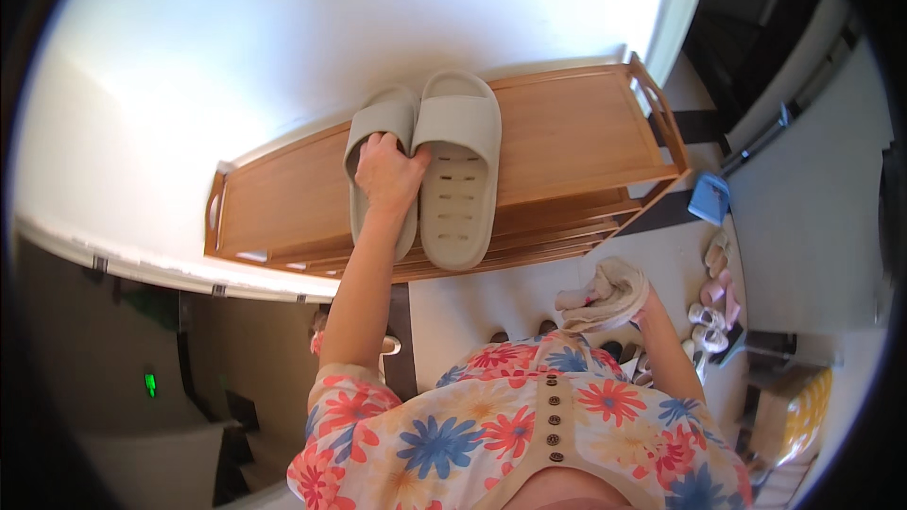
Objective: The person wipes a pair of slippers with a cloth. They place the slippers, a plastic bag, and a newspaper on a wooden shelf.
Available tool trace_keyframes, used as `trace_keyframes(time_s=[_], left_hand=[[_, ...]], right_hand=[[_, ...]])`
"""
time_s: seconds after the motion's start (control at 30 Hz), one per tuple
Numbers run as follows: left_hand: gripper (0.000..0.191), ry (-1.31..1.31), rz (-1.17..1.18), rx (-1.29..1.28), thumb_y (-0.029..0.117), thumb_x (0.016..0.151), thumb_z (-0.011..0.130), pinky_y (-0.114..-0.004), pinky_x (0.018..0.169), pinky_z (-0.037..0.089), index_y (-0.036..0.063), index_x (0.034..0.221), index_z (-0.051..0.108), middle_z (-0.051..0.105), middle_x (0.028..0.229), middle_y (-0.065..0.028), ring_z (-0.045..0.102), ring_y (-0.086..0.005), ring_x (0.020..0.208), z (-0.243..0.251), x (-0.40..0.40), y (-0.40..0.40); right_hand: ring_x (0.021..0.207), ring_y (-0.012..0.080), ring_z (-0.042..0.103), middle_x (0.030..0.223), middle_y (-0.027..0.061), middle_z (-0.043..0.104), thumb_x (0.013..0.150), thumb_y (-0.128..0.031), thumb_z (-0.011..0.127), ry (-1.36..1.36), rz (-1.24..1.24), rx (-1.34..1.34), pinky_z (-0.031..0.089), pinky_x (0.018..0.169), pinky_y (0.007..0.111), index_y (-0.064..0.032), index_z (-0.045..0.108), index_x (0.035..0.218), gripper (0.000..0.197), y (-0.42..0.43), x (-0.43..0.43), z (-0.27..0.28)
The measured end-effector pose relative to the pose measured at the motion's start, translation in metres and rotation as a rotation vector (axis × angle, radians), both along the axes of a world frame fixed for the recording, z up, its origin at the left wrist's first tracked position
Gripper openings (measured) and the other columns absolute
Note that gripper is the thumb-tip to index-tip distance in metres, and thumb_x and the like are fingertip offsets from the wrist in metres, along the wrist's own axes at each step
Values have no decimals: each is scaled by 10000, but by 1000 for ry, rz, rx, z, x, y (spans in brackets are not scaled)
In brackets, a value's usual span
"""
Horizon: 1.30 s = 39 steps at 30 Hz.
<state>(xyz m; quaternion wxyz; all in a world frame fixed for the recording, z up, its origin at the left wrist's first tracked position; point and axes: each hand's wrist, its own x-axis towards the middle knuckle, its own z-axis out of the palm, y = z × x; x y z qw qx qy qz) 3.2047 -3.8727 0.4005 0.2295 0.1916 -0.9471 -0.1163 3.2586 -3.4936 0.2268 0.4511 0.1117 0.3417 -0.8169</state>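
My left hand [390, 173] grips a pair of light grey slide sandals by their inner sides, fingers under the strap of the left slide [381, 119] and thumb at the strap of the right slide [459, 120]. The pair is over the middle of the wooden shoe rack [574, 127], toes towards the wall; whether it touches the top board cannot be told. On the right, low by my body, my right hand [641, 308] holds a crumpled beige cloth [609, 296], which hides most of the fingers.
A white wall [319, 28] stands behind the rack. Several shoes, among them white ones [708, 326] and pink ones [721, 292], lie on the tiled floor [482, 304] at right. A blue dustpan-like object [709, 198] is near the rack's right end. A box with yellow checked material [806, 414] is lower right.
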Motion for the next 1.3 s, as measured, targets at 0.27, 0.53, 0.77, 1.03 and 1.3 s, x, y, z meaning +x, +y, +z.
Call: trace_keyframes(time_s=[0.27, 0.53, 0.77, 1.03, 1.3], left_hand=[[725, -35, 189, 149, 575, 560, 682, -446, 877, 345, 5, 997, 587, 463, 1151, -180, 384, -330, 1086, -16, 4, -17], [532, -57, 182, 73, 477, 572, 672, -465, 857, 321, 48, 885, 648, 506, 1085, -133, 402, -310, 1044, -20, 9, -18], [488, -61, 231, 66, 478, 556, 683, -507, 872, 285, 74, 830, 681, 533, 1059, -115, 394, -296, 1061, -15, 8, -38], [450, -60, 271, 87, 508, 617, 651, -496, 880, 300, 70, 718, 671, 573, 991, -79, 409, -300, 1060, -13, 12, -74], [270, 241, 389, 134, 328, 625, 639, -424, 787, 351, 62, 586, 613, 552, 866, -61, 440, -298, 929, -32, 3, -86]], right_hand=[[739, 278, 618, 844, 180, 603, 800, -165, 529, -39, -117, 64, 543, 665, 376, 15, 568, 933, 227, 13, -7, -25], [756, 260, 618, 847, 160, 609, 795, -189, 542, 17, -80, 78, 533, 689, 363, -9, 578, 917, 221, 10, -9, -20], [790, 283, 610, 893, 159, 602, 809, -201, 529, -28, -91, 70, 530, 697, 408, -18, 563, 973, 248, 15, -9, -5], [831, 302, 604, 929, 174, 598, 826, -235, 499, -56, 15, -59, 512, 752, 436, -22, 552, 1010, 287, 23, -9, -9], [840, 278, 603, 934, 159, 596, 806, -223, 536, 24, -42, 48, 517, 747, 409, -25, 554, 1008, 284, 16, -10, -14]])
